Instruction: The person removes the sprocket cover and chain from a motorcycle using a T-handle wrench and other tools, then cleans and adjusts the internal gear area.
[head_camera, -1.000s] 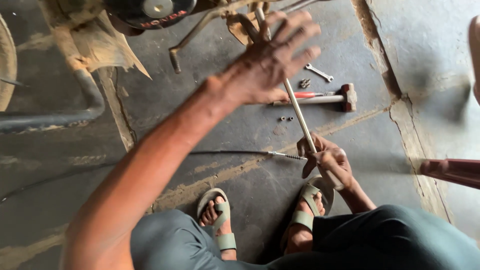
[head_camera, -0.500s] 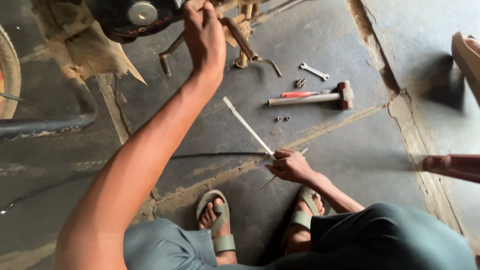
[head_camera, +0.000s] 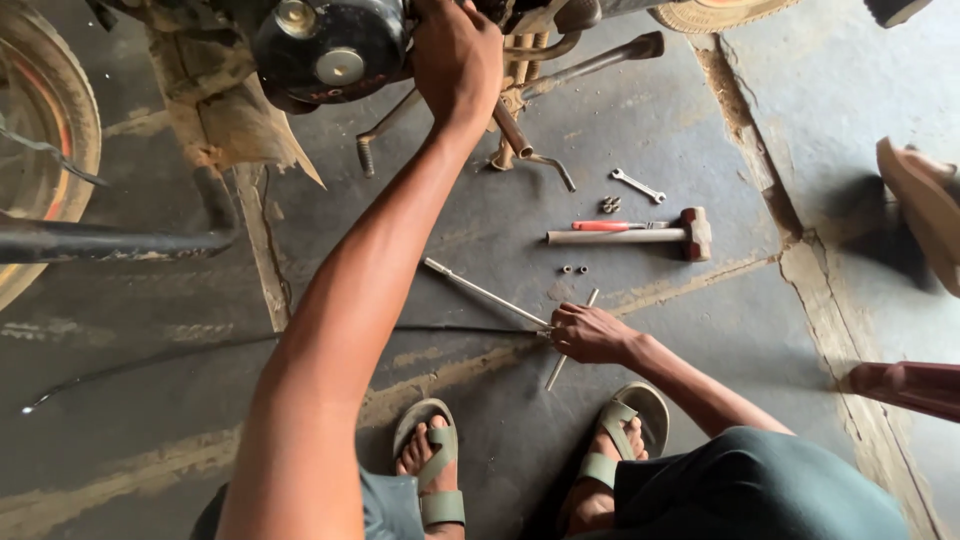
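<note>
Gripping the engine (head_camera: 330, 50), the left hand (head_camera: 455, 55) was closed on it for support. The right hand (head_camera: 590, 333) was clamped on a cross wrench (head_camera: 480, 292) lying on the floor (head_camera: 700, 330).

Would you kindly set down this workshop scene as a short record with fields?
Setting: grey concrete floor beside a motorcycle's black engine.
Left hand: raised to the engine, gripping a part there.
Right hand: low, closed on a silver cross-shaped wrench lying on the floor.
Nearby tools: wooden-handled hammer, red-handled screwdriver, small silver spanner.
Feet: green strapped sandals.
</note>
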